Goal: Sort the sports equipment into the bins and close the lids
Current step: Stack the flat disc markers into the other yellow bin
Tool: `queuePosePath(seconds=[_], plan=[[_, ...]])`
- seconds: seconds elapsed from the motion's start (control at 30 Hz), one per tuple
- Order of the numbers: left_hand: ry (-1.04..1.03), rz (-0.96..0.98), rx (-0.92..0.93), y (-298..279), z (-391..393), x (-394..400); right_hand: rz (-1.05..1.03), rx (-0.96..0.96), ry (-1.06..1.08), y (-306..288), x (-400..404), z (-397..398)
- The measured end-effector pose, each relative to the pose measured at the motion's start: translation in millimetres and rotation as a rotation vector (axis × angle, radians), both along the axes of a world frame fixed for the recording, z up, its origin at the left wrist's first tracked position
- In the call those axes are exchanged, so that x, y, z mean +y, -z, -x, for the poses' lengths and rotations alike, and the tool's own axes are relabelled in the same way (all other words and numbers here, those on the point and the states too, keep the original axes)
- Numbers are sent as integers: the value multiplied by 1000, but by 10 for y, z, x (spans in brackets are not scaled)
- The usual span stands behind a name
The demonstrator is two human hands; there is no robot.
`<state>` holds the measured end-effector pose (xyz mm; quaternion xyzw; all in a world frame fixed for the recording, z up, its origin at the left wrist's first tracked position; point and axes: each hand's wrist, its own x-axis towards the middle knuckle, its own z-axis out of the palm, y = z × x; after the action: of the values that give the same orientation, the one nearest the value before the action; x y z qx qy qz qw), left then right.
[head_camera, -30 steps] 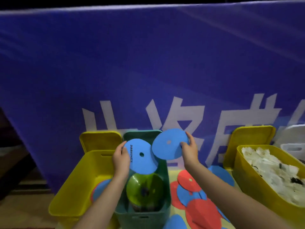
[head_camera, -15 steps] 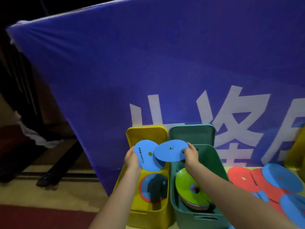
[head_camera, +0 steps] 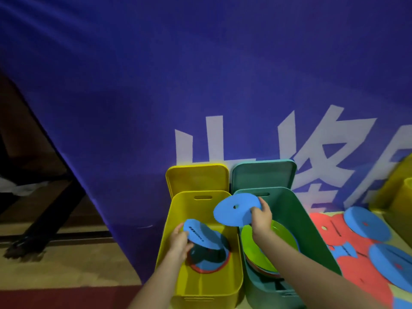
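A yellow bin (head_camera: 178, 208) stands open beside a green bin (head_camera: 312, 230), each with its lid (head_camera: 196, 177) propped up behind. My left hand (head_camera: 179, 243) grips a blue disc with black lettering (head_camera: 205, 234) low inside the yellow bin, just above a stack of blue and red discs (head_camera: 209, 260) on its floor. My right hand (head_camera: 262, 216) pinches a second blue disc (head_camera: 236, 209) by its right edge, tilted over the seam between both bins. In the green bin lies a lime-green disc (head_camera: 256, 248) on other discs.
Loose red discs (head_camera: 330, 230) and blue discs (head_camera: 365, 223) lie spread to the right of the green bin. Another yellow bin (head_camera: 399, 197) stands at the far right edge. A blue banner (head_camera: 200, 85) with white characters hangs right behind the bins. Wooden floor lies to the left.
My left hand has lowered its lettered blue disc down into the yellow bin. The right hand's disc has dropped a little and tilted. The camera has moved closer to the bins.
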<state>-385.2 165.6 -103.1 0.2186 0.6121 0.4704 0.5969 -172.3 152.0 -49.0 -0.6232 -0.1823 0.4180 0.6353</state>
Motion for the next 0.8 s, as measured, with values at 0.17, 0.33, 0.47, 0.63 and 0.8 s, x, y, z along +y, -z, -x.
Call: queuePosePath(seconds=[0.17, 0.33, 0.47, 0.63, 0.8], plan=[[120, 33, 9, 480, -131, 264, 6, -39, 7, 35, -75, 59], [256, 112, 399, 832, -45, 442, 13, -172, -51, 80, -164, 71], [388, -189, 718, 292, 74, 428, -26, -291, -121, 88, -181, 179], [381, -706, 964, -243, 398, 349, 18, -457, -325, 215, -7, 561], [523, -461, 1010, -32, 663, 201, 191, -368, -346, 567, 197, 934]])
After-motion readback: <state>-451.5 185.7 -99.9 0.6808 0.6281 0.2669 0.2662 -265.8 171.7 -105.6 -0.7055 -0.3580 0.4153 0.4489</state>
